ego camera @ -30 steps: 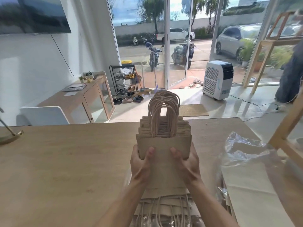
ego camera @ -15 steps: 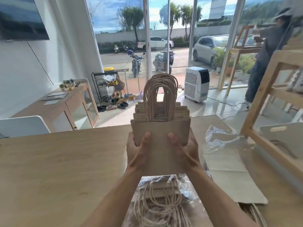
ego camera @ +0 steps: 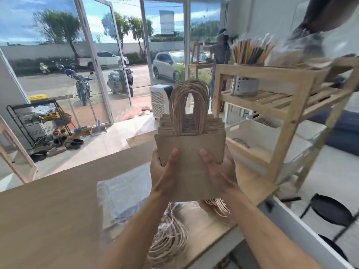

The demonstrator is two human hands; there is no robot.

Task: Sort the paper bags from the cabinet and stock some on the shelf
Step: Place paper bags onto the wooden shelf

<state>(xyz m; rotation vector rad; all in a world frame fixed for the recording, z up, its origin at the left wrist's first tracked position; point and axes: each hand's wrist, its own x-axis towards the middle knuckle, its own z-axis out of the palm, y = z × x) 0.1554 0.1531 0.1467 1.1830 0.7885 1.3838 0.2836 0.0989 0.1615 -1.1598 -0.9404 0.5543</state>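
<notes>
A thick stack of flat brown paper bags (ego camera: pixel 191 146) with twisted paper handles stands upright in the air above the wooden table (ego camera: pixel 48 216). My left hand (ego camera: pixel 165 171) grips its left edge, thumb on the front. My right hand (ego camera: pixel 219 171) grips the right edge the same way. More bags with twisted handles (ego camera: pixel 169 239) lie on the table below my forearms, partly in clear plastic wrap (ego camera: pixel 120 195). The wooden shelf unit (ego camera: pixel 287 105) stands just right of the held stack, with a white bin (ego camera: pixel 254 133) on its lower level.
A metal holder of sticks (ego camera: pixel 246 84) sits on the shelf's slatted level. A black stool (ego camera: pixel 332 212) stands lower right. A white air cooler (ego camera: pixel 160 100) and a person (ego camera: pixel 221 53) are beyond the table, near the open glass door.
My view has swung right, bringing the shelf unit close beside the bag stack. Both hands keep the same hold and the stack has moved right, past the table's edge toward the shelf.
</notes>
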